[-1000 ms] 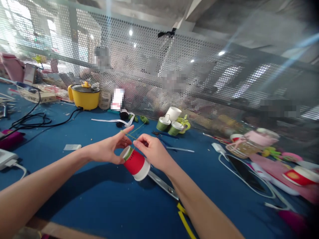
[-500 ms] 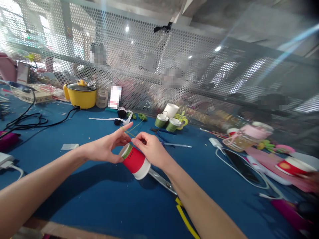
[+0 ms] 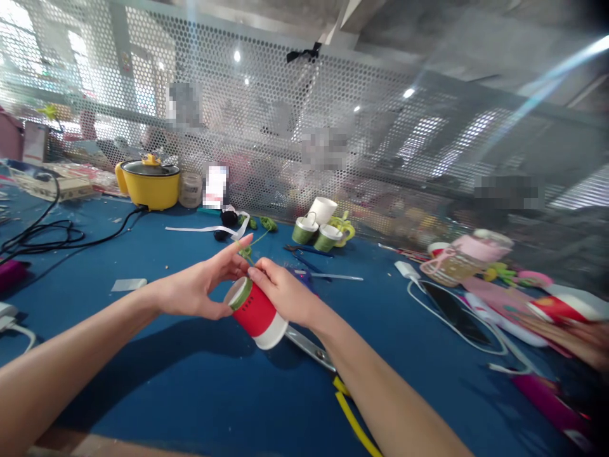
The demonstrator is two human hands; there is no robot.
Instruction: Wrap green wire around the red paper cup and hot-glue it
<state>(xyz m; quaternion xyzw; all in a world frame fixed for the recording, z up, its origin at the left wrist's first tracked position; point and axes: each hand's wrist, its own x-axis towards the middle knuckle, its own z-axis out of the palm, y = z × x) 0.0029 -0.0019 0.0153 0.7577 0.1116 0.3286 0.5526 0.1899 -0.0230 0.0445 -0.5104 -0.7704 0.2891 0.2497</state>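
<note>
A red and white paper cup [image 3: 258, 310] is tilted in the air, its open rim toward the upper left. Green yarn [image 3: 240, 296] is wound in a band just below that rim. My left hand [image 3: 202, 289] grips the rim, thumb at the near edge, with yarn looped over its raised index finger. My right hand [image 3: 283, 289] is closed at the cup's right side, thumb and index together near the rim and the yarn; its other fingers are hidden. From there a strand leads back to a small green yarn ball [image 3: 269, 223]. Scissors [image 3: 311, 350] with yellow handles lie under my right forearm.
Two green-wrapped cups [image 3: 304, 230] and a white cup [image 3: 323, 208] stand at the back. Pliers [image 3: 311, 251] lie before them. A yellow electric pot [image 3: 150, 184] stands back left. At right are a phone [image 3: 454, 311], cables and another person's hand [image 3: 587, 339].
The yarn by my left index finger has bunched into a slack loop. My right hand has shifted slightly against the cup. The whole view has drifted a little.
</note>
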